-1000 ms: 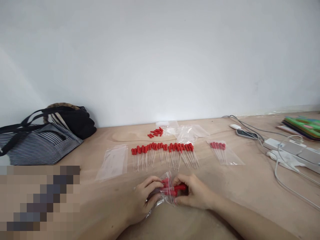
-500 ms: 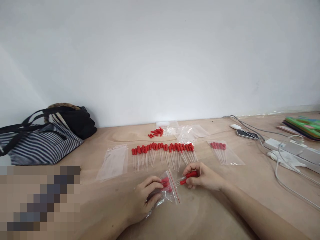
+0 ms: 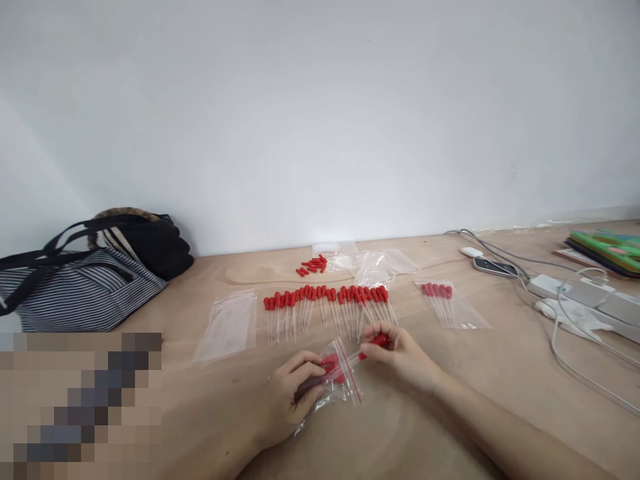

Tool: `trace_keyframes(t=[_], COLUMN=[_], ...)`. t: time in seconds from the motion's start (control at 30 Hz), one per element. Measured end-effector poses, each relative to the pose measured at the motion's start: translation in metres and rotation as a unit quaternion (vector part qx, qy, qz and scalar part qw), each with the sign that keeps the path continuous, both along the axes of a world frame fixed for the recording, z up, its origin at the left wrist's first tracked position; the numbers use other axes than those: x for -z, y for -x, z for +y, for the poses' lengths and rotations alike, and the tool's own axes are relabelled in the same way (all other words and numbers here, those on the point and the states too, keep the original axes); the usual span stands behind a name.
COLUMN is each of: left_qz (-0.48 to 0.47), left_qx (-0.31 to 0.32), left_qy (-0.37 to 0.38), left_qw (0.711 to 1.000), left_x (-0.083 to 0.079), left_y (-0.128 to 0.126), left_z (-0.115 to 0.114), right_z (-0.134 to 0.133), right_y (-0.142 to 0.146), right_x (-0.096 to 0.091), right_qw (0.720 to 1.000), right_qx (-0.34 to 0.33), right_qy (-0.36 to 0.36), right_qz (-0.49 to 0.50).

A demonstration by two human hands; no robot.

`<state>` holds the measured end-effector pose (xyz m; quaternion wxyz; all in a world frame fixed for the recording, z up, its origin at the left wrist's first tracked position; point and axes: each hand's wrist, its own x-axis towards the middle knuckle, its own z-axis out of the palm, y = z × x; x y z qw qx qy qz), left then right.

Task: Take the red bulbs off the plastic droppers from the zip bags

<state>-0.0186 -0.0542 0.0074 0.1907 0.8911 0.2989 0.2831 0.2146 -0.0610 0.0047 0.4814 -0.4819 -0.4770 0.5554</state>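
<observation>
Lying beyond the hands (image 3: 290,400) are droppers (image 3: 306,291), bags (image 3: 227,327), cables (image 3: 553,340).

Both forearms (image 3: 485,423) slant inward over the counter (image 3: 500,363), and the left hand (image 3: 290,397) grips, fingers (image 3: 301,363) curled above its thumb (image 3: 309,400); the right hand (image 3: 400,355), nearer the counter's far edge, pinches between thumb and fingers!

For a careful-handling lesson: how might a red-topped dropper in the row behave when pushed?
The dropper would probably roll in an arc, its rounded red bulb being wider than its stem. It may be light, looking so slender. That thin stem might snap or bend under pressure.
</observation>
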Motion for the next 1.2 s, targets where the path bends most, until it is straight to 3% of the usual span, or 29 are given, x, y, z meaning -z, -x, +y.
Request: trace_keyframes(t=[0.2, 0.4, 0.63, 0.93, 1.1, 1.2], left_qz=[0.004, 0.017, 0.041, 0.049, 0.05, 0.047], left_qx=[0.004, 0.003, 0.007, 0.012, 0.015, 0.015], left_qy=[0.023, 0.036, 0.068, 0.089, 0.084, 0.077], left_qw=[1.0, 0.999, 0.997, 0.995, 0.995, 0.996], left_x=[-0.001, 0.001, 0.0, -0.007, -0.005, -0.003], left_y=[0.002, 0.005, 0.01, 0.009, 0.01, 0.011], left_z=[0.001, 0.0, 0.0, -0.002, -0.001, 0.0], right_z=[0.041, 0.101, 0.154, 0.161, 0.153, 0.133], right_y=[-0.017, -0.006, 0.02, 0.047, 0.049, 0.039], right_x=[-0.018, -0.027, -0.019, -0.017, -0.029, -0.037], right_qw=[0.991, 0.997, 0.983, 0.92, 0.902, 0.899], right_qx=[0.096, 0.061, 0.06, 0.089, 0.105, 0.113], right_qy=[0.006, 0.044, 0.056, 0.03, -0.017, -0.079], right_qz=[0.097, -0.009, -0.166, -0.38, -0.419, -0.415])
